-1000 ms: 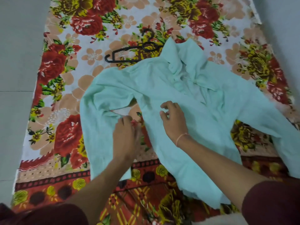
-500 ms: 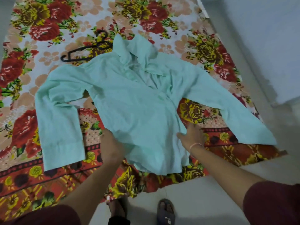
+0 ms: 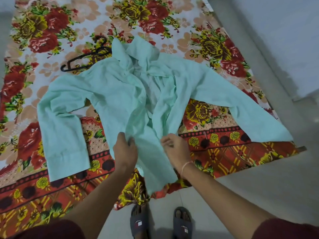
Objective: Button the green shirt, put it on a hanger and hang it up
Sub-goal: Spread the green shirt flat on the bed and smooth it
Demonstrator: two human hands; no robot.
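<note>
The pale green shirt (image 3: 110,94) lies face up on a floral bedsheet, sleeves spread to both sides, collar at the far end, front open and rumpled down the middle. My left hand (image 3: 125,149) pinches the left front edge near the hem. My right hand (image 3: 176,147) grips the right front edge beside it. The lower part of the shirt hangs between my hands over the bed edge. A black hanger (image 3: 86,57) lies past the shirt's left shoulder, partly covered by the collar.
The floral bedsheet (image 3: 224,49) covers the bed, and its front edge drapes down near my feet. My two feet in dark slippers (image 3: 183,223) stand on the grey floor. A pale wall (image 3: 284,40) runs along the right.
Both hands moved inward from the shirt's lower sides to its front edges and took hold of the cloth. The shirt's lower front is now bunched toward the middle. The view shifted back and down.
</note>
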